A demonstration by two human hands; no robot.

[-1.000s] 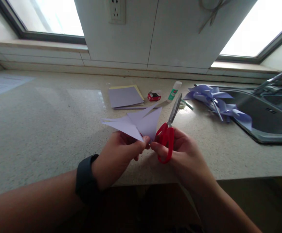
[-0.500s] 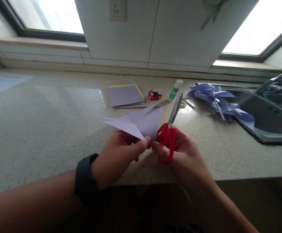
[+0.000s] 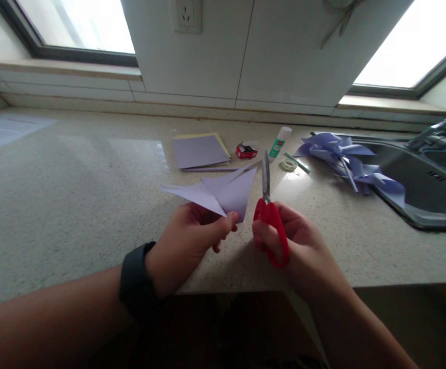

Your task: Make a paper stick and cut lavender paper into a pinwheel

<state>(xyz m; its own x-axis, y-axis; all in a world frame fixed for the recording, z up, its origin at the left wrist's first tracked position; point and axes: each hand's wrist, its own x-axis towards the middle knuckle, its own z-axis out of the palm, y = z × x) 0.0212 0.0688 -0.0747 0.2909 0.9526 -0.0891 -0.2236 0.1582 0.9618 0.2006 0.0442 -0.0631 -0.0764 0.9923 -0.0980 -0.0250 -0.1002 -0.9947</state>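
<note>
A light purple sheet of paper with slits cut into it is pinched by its near edge in my left hand. Its flaps stand apart, pointing to the left and away from me. Red-handled scissors are in my right hand, with the thumb through a handle loop. The closed blades point up and away, just right of the paper and apart from it. Some fingers of both hands are hidden.
Behind the paper lie stacked coloured sheets, a small red box, a glue stick and a tape roll. Purple paper pinwheels rest by the sink at the right. A printed sheet lies far left.
My right hand has drawn away to the right from the paper, and the scissors have turned more upright. My left hand keeps its hold on the paper, nearly in place.
</note>
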